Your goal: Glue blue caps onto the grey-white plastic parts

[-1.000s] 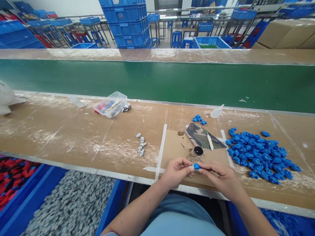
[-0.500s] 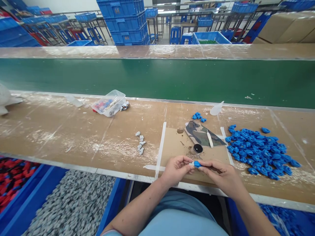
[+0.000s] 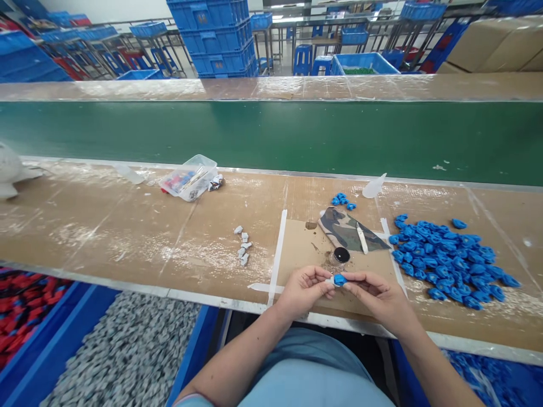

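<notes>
Just above the table's front edge, my left hand (image 3: 306, 289) pinches a small grey piece (image 3: 330, 280). My right hand (image 3: 376, 294) pinches a small blue plastic piece (image 3: 340, 280) that meets the grey one between my fingertips. Whether the two are joined I cannot tell. Beyond my hands stands a small jar with a dark round top (image 3: 341, 255). A white-handled tool (image 3: 362, 238) lies on a camouflage cloth (image 3: 339, 229). Several grey pieces (image 3: 243, 246) lie to the left, and a heap of blue pieces (image 3: 449, 260) spreads out on the right.
A clear plastic box (image 3: 190, 178) with tools sits at the back left, and a translucent white piece (image 3: 374, 186) farther right. Behind runs a green conveyor belt (image 3: 271, 135). Below the table edge are bins of red parts (image 3: 29, 311), grey parts (image 3: 123, 350) and blue parts (image 3: 487, 373).
My hands stay in nearly the same place, with the fingers shifted slightly around the blue and grey pieces. The camera view has moved a little.
</notes>
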`<action>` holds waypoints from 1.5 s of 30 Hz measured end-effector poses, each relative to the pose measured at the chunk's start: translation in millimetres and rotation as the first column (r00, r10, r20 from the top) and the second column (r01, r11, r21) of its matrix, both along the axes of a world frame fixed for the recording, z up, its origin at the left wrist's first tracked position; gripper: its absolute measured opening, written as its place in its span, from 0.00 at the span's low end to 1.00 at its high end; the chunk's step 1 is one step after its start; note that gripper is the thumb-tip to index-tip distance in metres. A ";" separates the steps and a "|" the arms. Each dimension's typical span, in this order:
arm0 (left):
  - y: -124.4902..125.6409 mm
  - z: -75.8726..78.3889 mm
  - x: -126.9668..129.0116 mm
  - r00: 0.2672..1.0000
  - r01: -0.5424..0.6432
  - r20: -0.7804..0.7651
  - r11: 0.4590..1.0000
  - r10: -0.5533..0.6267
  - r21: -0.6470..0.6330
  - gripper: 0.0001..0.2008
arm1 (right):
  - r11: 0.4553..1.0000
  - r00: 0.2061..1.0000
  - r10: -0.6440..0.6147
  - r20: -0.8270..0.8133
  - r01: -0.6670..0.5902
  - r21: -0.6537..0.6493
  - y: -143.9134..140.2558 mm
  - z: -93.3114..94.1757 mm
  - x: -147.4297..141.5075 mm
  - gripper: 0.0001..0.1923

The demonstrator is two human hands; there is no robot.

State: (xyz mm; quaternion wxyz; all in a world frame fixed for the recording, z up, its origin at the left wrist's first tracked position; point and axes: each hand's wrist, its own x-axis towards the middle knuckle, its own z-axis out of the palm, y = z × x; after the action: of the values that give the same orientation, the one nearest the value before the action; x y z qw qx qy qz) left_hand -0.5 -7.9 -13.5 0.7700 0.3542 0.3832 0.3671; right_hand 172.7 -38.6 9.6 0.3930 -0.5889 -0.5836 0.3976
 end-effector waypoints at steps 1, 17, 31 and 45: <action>-0.4 -0.4 0.4 1.000 0.002 0.000 1.000 -0.002 0.006 0.22 | 0.999 1.000 -0.002 0.028 0.001 0.033 -1.3 0.6 -0.6 0.14; -4.3 0.6 -1.9 0.996 0.077 -0.047 0.992 -0.073 0.097 0.22 | 0.986 0.986 0.163 0.039 -0.164 0.020 7.3 16.2 4.5 0.07; 1.6 1.0 0.7 0.977 0.183 -0.125 0.980 -0.173 0.075 0.24 | 0.990 0.979 0.058 0.194 -0.081 0.116 -4.1 10.4 5.2 0.09; 4.1 3.0 -2.6 0.968 0.221 -0.128 0.974 -0.213 0.044 0.26 | 0.994 0.998 0.048 -0.047 -0.052 -0.095 2.2 1.0 3.1 0.09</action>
State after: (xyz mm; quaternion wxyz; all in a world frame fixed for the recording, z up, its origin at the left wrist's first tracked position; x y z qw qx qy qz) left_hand -3.1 -3.9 -10.5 0.7700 0.4379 0.3781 0.2691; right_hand 175.8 -36.4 10.7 0.3671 -0.5832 -0.5697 0.4478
